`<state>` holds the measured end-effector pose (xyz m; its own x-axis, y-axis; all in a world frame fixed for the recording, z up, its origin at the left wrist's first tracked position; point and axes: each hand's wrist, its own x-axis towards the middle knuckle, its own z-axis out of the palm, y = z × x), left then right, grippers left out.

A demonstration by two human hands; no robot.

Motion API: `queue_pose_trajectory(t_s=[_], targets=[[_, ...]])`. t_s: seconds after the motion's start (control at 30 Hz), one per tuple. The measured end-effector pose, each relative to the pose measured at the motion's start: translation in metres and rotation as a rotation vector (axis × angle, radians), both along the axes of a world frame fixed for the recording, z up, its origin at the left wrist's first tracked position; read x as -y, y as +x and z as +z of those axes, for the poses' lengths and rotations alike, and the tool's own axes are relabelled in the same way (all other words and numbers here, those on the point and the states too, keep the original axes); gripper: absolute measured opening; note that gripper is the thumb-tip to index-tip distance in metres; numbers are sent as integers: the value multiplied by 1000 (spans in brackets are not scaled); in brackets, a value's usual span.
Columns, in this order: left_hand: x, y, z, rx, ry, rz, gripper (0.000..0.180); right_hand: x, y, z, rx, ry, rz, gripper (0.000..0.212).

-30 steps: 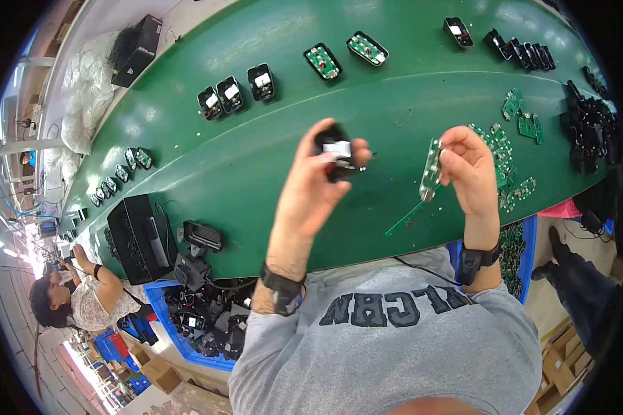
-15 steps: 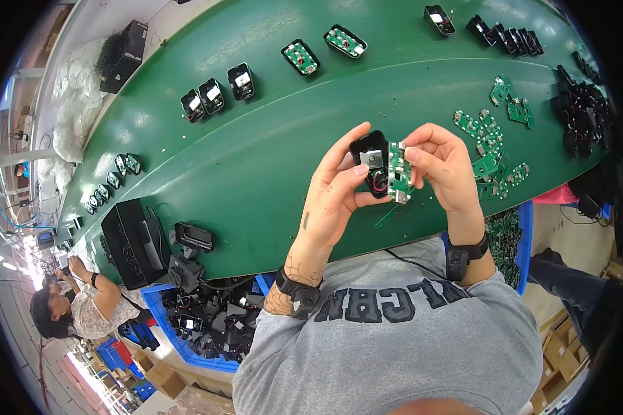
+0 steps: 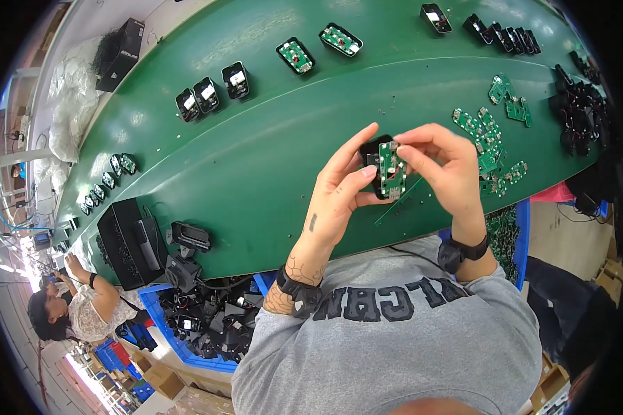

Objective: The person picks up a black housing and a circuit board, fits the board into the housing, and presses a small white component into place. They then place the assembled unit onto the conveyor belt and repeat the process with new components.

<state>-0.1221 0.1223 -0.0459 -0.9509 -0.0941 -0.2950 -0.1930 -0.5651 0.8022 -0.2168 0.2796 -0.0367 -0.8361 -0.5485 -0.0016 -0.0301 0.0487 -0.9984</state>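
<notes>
Work in hand, parts overlapping. The green circuit board (image 3: 392, 181), at the right edge of the black case (image 3: 369, 152) approx. 0.5 s ago, now covers most of its open side; fitting thus looks under way, though the board is prob. not seated. L. hand (image 3: 335, 197): fingers part-spread round the case, thumb at its rim. R. hand (image 3: 451, 169): thumb and forefinger pinching the board's upper right edge (other fingers bent). Both parts are above the green table (image 3: 270, 162).

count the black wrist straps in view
3: left wrist strap and right wrist strap on the wearer, another strap on the co-worker at left; more may be hidden.
</notes>
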Motion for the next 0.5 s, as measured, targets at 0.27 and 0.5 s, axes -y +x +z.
queue_pose_trajectory(t_s=[0.27,0.5], targets=[[-1,-2,-2,-38,45,-85,70,5,-7,8,-219,104,24,13],[-3,-2,5,-60,112,-99,82,7,-3,-3,-628,154,-101,15]])
